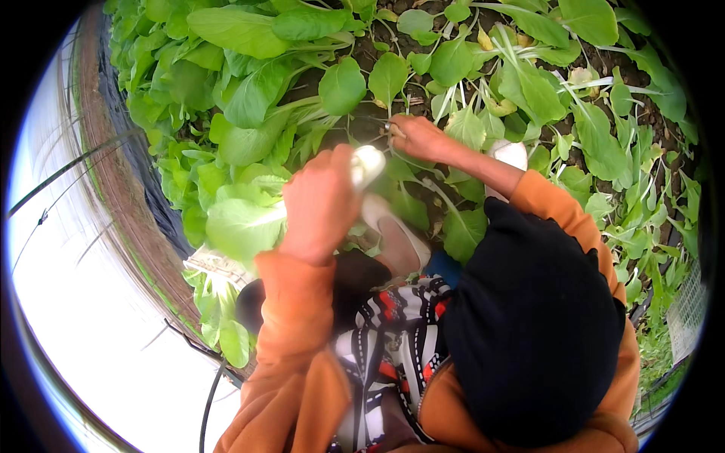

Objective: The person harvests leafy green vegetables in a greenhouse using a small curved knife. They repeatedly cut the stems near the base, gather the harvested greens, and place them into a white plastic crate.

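Note:
My left hand (320, 204), raised and slightly blurred, grips a leafy green by its stem. The plant's pale white stem base (368, 164) juts out past my fingers, and its broad leaf (243, 223) spreads to the left. Lower among the plants, my right hand (416, 137) is closed around a small tool (395, 131). Only a bit of this tool shows at the fingers, too blurred to name exactly. Rooted leafy greens (342, 85) stand just beyond both hands, over dark soil.
A white plastic crate (221, 265) with greens is partly hidden by my left arm. At the far right is another pale mesh crate (688, 311). Pale shoes (396, 229) rest among leaves. Black cloth (532, 323) covers much of the lower right. Plastic sheeting (153, 175) edges the bed.

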`<state>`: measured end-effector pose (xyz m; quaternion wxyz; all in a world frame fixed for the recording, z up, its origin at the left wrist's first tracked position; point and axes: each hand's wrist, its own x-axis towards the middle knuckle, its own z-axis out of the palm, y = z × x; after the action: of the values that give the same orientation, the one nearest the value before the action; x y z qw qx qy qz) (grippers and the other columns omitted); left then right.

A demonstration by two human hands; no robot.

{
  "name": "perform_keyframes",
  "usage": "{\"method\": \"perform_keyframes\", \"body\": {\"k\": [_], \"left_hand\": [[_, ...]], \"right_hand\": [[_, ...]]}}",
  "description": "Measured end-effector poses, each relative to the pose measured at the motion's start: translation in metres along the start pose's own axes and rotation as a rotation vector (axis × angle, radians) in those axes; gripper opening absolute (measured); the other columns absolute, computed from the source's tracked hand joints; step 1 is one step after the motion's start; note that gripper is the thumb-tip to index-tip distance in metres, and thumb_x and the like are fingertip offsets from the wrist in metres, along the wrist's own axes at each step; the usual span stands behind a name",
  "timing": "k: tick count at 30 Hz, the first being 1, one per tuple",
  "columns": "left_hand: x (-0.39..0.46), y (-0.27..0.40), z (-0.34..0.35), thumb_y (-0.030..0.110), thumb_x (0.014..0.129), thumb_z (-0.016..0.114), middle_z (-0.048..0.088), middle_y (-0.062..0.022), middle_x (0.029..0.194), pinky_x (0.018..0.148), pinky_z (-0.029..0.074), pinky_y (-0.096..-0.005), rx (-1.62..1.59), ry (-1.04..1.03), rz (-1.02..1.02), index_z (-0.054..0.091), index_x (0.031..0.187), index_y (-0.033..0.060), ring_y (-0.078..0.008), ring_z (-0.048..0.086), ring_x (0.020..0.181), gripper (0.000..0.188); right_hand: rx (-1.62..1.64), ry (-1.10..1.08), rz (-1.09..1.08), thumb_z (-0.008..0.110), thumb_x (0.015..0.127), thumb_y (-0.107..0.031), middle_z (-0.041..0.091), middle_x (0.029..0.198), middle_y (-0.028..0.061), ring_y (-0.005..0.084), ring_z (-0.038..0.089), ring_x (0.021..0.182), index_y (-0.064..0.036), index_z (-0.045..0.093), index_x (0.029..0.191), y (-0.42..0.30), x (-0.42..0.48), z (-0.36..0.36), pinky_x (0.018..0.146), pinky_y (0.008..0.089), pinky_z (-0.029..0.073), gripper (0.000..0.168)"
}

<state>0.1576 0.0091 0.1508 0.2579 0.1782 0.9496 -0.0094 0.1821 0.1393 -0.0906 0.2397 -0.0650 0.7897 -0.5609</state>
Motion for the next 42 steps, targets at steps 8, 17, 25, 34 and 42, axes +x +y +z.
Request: {"method": "perform_keyframes", "body": {"k": [8,17,25,34,42], "left_hand": [[0.031,0.024,-0.033,0.007,0.067,0.070,0.062,-0.0137,0.088,0.062,0.050,-0.0464,0.188,-0.013,0.187,0.053,0.099,0.0090,-0.0368,0.063,0.076,0.037],[0.161,-0.014,0.000,0.006,0.067,0.069,0.066,-0.0130,0.094,0.066,0.054,-0.0399,0.557,-0.052,0.317,0.067,0.082,0.0066,-0.0301,0.068,0.080,0.015],[0.221,-0.059,0.014,0.012,0.066,0.072,0.062,-0.0138,0.114,0.079,0.051,-0.0422,0.576,0.053,0.262,0.068,0.085,0.0078,-0.0320,0.064,0.096,0.020],[0.210,-0.110,0.033,0.015,0.066,0.072,0.063,-0.0153,0.108,0.086,0.048,-0.0464,0.658,0.243,0.356,0.064,0.102,0.0089,-0.0348,0.059,0.104,0.038],[0.195,-0.116,0.053,0.012,0.069,0.063,0.060,-0.0148,0.112,0.076,0.051,-0.0474,0.413,-0.017,-0.029,0.063,0.101,0.0095,-0.0367,0.063,0.093,0.032]], "right_hand": [[0.237,0.336,0.032,0.055,0.085,-0.017,0.060,0.096,0.0235,0.0374,0.061,0.091,-0.002,0.042,0.125,-0.004,0.021,-0.044,0.079,0.0438,0.047,0.045],[0.042,0.406,-0.109,0.048,0.081,-0.003,0.051,0.117,0.0307,0.0478,0.053,0.101,0.003,0.040,0.127,-0.003,0.080,-0.071,0.088,0.0473,0.044,0.047],[0.552,0.552,0.105,0.054,0.086,-0.014,0.066,0.087,0.0194,0.0286,0.066,0.081,0.001,0.049,0.123,0.019,0.086,-0.097,0.072,0.0386,0.050,0.040],[0.139,0.390,-0.127,0.045,0.087,-0.006,0.058,0.103,0.0299,0.0462,0.059,0.087,0.005,0.046,0.118,-0.001,0.055,-0.050,0.080,0.0481,0.047,0.033],[0.093,0.460,-0.192,0.049,0.090,-0.008,0.057,0.112,0.0294,0.0454,0.058,0.097,0.002,0.044,0.125,0.007,0.082,-0.053,0.084,0.0468,0.046,0.036]]}}
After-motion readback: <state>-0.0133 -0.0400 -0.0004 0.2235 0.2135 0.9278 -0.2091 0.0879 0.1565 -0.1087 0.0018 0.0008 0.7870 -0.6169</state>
